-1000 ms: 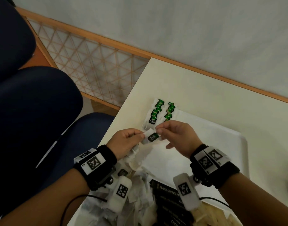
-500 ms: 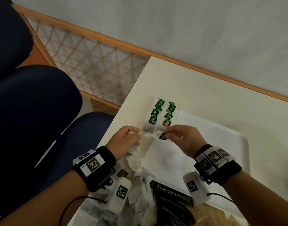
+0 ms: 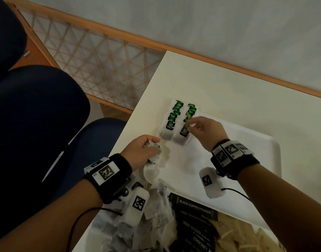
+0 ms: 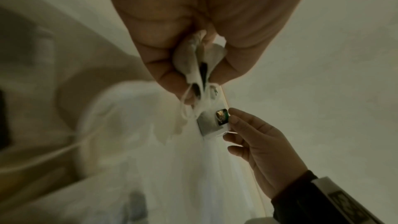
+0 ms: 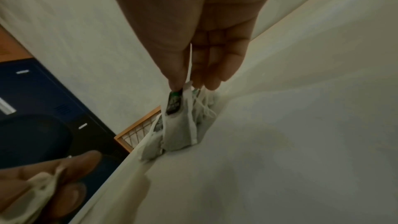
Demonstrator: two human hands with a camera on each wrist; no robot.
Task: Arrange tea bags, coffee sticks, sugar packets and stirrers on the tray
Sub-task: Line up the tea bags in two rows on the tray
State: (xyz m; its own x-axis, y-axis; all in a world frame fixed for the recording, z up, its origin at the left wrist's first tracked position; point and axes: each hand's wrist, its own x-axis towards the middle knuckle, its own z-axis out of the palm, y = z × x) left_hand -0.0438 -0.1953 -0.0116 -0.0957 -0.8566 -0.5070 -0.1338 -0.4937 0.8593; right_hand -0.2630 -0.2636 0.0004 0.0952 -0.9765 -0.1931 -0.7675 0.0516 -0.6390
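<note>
Two rows of tea bags with green tags lie at the far left corner of the white tray. My right hand pinches the top of one tea bag at the near end of the right row. In the right wrist view that tea bag hangs from the right hand, its lower end touching the tray. My left hand grips a small bunch of tea bags at the tray's left edge. The left wrist view shows that bunch pinched between thumb and fingers.
A loose pile of tea bags fills the tray's near left, with black coffee sticks and tan packets beside it. A blue chair and a wooden lattice stand left of the cream table.
My right hand took one tea bag from the left hand and carried it away to the near end of the right row. The left hand stayed at the tray's edge with its bunch.
</note>
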